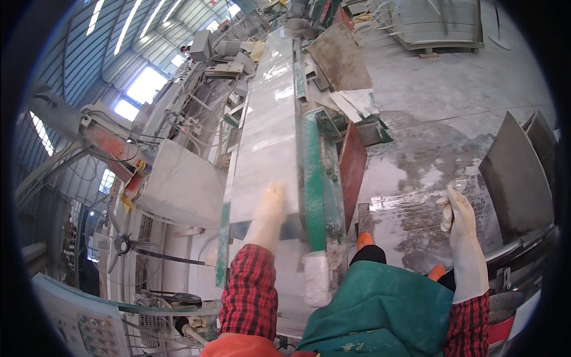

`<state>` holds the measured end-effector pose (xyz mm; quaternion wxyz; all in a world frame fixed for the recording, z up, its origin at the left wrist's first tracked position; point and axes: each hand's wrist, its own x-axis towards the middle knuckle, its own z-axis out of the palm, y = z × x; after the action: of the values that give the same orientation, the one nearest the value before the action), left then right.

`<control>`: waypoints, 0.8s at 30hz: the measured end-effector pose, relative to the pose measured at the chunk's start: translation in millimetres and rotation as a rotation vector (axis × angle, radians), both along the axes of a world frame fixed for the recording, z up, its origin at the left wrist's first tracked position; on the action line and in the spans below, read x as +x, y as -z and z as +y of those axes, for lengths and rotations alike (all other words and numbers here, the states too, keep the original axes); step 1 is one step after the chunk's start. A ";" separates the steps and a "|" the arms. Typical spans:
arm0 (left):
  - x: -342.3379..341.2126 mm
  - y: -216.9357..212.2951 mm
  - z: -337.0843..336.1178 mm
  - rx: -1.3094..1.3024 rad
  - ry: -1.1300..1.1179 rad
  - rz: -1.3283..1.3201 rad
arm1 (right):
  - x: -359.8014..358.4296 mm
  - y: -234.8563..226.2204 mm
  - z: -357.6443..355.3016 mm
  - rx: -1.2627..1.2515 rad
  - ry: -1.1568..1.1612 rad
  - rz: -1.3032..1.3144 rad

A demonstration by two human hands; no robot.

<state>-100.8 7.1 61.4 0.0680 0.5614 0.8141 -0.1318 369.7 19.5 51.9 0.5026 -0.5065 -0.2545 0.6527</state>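
Palm down, my gloved left hand [270, 205] lies over the near end of a long grey bed [267, 131], apparently touching it; its fingers are foreshortened, so I cannot tell whether that grip is flat or folded. Well to the right of the bed, my gloved right hand [460, 217] hangs with fingers loosely bent, its grip slack and empty. A green rail [313, 184] runs just beside the bed on its right, a red panel [352, 172] leans farther right, and a white-wrapped post [317, 279] sits off the bed's near right corner. For good control, I judge, the left palm should bear lightly and evenly, fingertips away from the bed's edges, with my checked left sleeve [248, 285] clear of them too.
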 end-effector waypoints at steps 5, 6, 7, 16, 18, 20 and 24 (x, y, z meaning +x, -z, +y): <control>-23.2 18.7 1.4 0.108 0.046 0.027 | 9.7 6.8 4.4 0.061 0.002 0.017; -45.5 33.7 -6.9 0.162 0.072 0.074 | 9.2 16.5 6.9 0.093 0.027 0.003; -55.3 47.7 -9.7 0.219 0.105 0.104 | 11.8 29.1 11.4 0.125 0.060 -0.027; 11.6 16.0 -43.6 0.640 0.417 -0.205 | 208.4 -9.5 -94.1 0.107 0.458 -1.593; 25.3 12.0 -51.4 0.671 0.484 -0.343 | 226.9 -18.6 -153.2 -0.102 0.545 -1.956; 37.9 9.9 -54.4 0.722 0.527 -0.474 | 255.1 -14.3 -211.6 -0.426 0.645 -2.090; 40.2 25.1 -52.7 0.784 0.550 -0.536 | 291.9 2.4 -282.0 -0.787 0.532 -1.627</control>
<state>-60.5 -45.6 36.3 0.0219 0.7506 0.5798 0.3163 661.6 -262.6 49.5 0.0959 -0.9817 -0.1648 0.0014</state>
